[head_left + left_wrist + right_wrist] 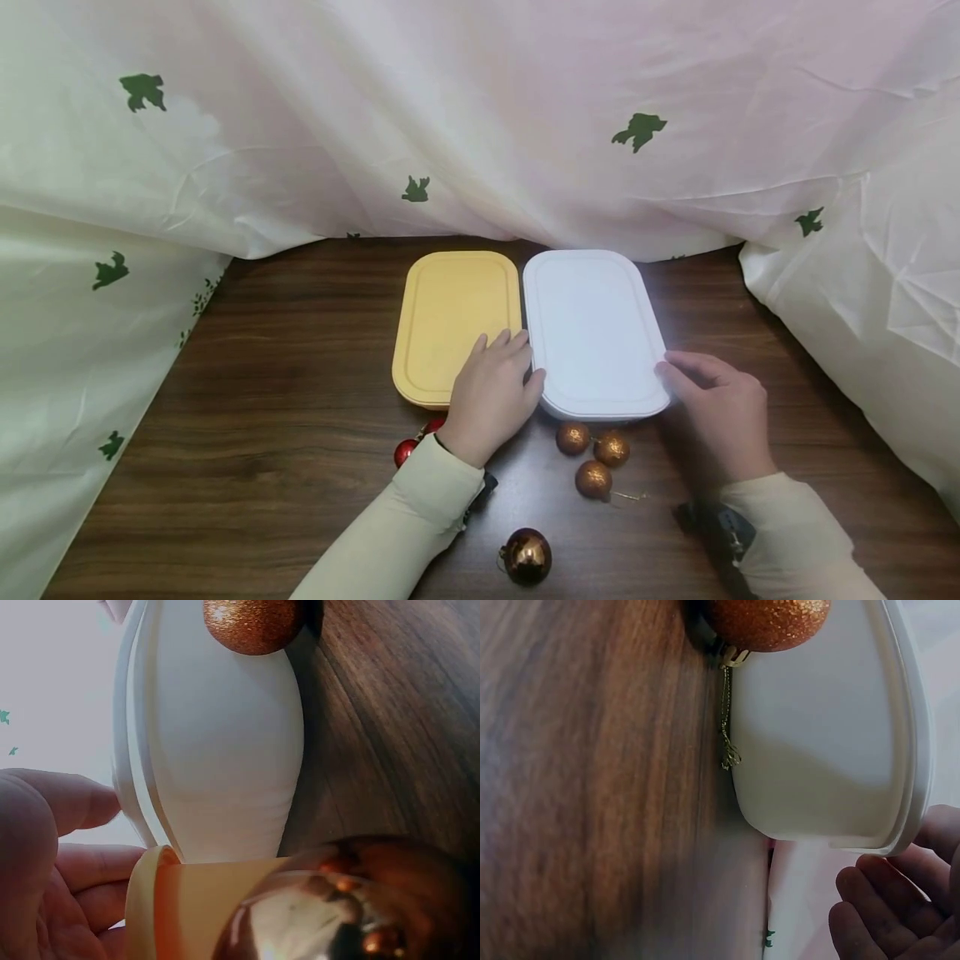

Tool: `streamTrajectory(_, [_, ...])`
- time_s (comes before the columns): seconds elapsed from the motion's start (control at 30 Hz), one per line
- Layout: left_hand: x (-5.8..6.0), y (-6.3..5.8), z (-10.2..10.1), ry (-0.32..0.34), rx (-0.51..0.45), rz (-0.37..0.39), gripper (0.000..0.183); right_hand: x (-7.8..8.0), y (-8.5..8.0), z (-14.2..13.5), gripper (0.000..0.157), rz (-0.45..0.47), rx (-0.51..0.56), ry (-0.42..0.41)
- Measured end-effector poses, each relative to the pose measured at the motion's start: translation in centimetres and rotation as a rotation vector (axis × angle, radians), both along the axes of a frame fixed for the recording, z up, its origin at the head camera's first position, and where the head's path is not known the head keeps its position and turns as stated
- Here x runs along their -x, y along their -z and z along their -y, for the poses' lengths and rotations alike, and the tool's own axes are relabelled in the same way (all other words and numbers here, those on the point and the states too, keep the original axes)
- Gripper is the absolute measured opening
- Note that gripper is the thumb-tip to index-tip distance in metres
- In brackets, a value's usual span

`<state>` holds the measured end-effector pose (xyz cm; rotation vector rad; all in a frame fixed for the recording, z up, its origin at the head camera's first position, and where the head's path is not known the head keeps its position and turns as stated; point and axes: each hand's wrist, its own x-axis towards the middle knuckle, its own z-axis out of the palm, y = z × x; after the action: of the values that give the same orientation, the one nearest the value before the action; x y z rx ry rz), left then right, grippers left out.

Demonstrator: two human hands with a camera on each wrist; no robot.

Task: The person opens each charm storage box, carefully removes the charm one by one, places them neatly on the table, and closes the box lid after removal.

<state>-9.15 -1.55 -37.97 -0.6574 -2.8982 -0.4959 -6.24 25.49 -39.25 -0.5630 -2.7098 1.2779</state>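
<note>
A white box with a flat white lid (596,333) stands beside a yellow-lidded box (442,308). At the white lid's front right corner my right hand (716,408) pinches the rim; in the right wrist view the thumb lies at the lid's edge, other fingers below it. My left hand (491,392) lies over the yellow lid's front right part with fingers fairly straight. Its thumb touches the white lid's left rim, as the left wrist view also shows. Three glittery copper baubles (593,481) lie before the white box.
Red baubles (405,452) lie before the yellow box, partly hidden by my left wrist. A shiny brown bauble (527,557) sits nearer on the dark wooden table (262,400). A pale curtain (480,100) with green bird shapes hangs behind and at both sides.
</note>
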Motion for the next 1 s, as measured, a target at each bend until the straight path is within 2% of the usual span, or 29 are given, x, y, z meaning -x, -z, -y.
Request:
streamTrajectory(0.27, [-0.01, 0.05, -0.08, 0.004, 0.036, -0.016, 0.040, -0.05, 0.25, -0.10, 0.055, -0.017, -0.006, 0.000])
streamTrajectory(0.57, [-0.15, 0.07, -0.16, 0.012, 0.063, 0.011, 0.043, 0.12, 0.55, -0.03, 0.053, -0.027, -0.018, -0.003])
streamTrajectory(0.87, [-0.05, 0.21, -0.08, 0.008, 0.104, 0.006, 0.045, 0.37, 0.92, -0.15, 0.057, -0.001, 0.014, -0.011])
streamTrajectory(1.0, [0.08, 0.39, -0.09, 0.014, 0.095, 0.017, 0.046, 0.43, 0.99, -0.27, 0.058, 0.003, 0.013, -0.016])
